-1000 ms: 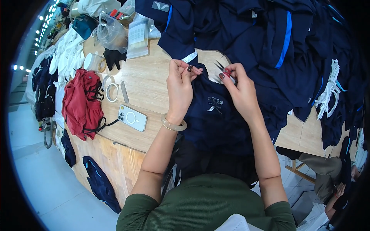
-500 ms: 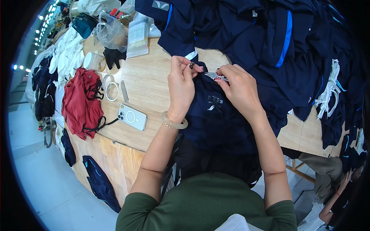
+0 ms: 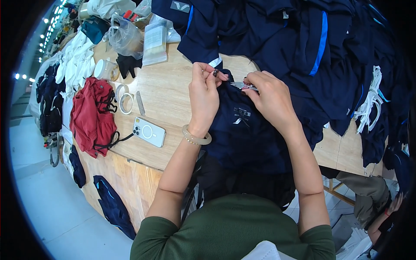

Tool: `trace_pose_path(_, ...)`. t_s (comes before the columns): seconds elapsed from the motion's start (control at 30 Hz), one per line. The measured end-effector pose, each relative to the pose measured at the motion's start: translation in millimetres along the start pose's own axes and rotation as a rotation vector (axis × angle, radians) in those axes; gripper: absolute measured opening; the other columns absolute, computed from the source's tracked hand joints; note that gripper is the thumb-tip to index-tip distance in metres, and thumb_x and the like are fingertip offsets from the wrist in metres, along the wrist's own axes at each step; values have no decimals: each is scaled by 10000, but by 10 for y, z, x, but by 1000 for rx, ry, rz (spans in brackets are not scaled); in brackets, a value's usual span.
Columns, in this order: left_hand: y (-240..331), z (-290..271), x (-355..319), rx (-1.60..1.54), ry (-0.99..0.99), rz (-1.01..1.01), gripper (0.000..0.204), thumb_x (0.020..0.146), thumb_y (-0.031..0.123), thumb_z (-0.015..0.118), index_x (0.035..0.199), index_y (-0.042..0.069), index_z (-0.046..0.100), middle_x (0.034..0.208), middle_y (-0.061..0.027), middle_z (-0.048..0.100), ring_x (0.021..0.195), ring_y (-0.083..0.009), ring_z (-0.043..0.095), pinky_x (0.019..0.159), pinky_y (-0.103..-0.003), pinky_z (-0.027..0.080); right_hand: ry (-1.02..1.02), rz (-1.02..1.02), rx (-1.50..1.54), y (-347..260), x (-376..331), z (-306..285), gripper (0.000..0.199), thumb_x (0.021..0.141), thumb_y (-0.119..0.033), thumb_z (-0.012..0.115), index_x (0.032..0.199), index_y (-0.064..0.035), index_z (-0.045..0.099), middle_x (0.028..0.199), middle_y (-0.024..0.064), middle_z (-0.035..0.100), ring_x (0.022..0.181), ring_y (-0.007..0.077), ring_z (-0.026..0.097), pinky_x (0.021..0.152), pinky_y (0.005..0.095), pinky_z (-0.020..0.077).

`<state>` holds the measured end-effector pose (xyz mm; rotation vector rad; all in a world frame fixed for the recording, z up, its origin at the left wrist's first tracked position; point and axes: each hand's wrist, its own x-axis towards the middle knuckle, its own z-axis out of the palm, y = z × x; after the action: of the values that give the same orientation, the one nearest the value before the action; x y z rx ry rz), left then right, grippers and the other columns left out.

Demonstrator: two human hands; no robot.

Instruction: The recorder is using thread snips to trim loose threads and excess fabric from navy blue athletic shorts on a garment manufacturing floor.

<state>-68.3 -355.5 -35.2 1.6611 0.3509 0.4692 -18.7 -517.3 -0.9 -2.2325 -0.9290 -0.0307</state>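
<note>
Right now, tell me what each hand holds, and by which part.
Left hand: the navy garment, by its upper edge. Right hand: snips, by the handle end.

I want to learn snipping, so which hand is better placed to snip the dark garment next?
Probably the right hand: it holds the snips, tips close to the edge of the dark garment. The left hand is busy pinching that edge.

Navy garment (image 3: 255,145), light print and small white tag showing, hangs rumpled near centre, far edge drawn up; small silver snips (image 3: 238,85) at that edge, tips pointing left.
</note>
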Motion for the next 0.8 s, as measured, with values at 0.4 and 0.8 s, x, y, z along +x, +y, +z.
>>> trace_pose_path(0.4, 164, -365, -74, 79, 104, 77, 45, 972, -10, 416, 986, 0, 458, 825, -110, 609, 762, -150, 646, 669, -242, 534, 280, 286, 327, 227, -263, -400, 179, 847, -39, 630, 1020, 8, 627, 855, 81, 667, 781, 121, 629, 719, 239, 477)
trace_pose_path(0.8, 552, -542, -709, 614, -1040, 42, 161, 871, 111, 620, 795, -16, 555, 747, -94, 539, 651, -259, 562, 622, -349, 473, 550, 587, 559, 833, -1485, -862, 229, 936, -118, 576, 1130, 3, 567, 884, -4, 549, 813, 66, 505, 723, 185, 399)
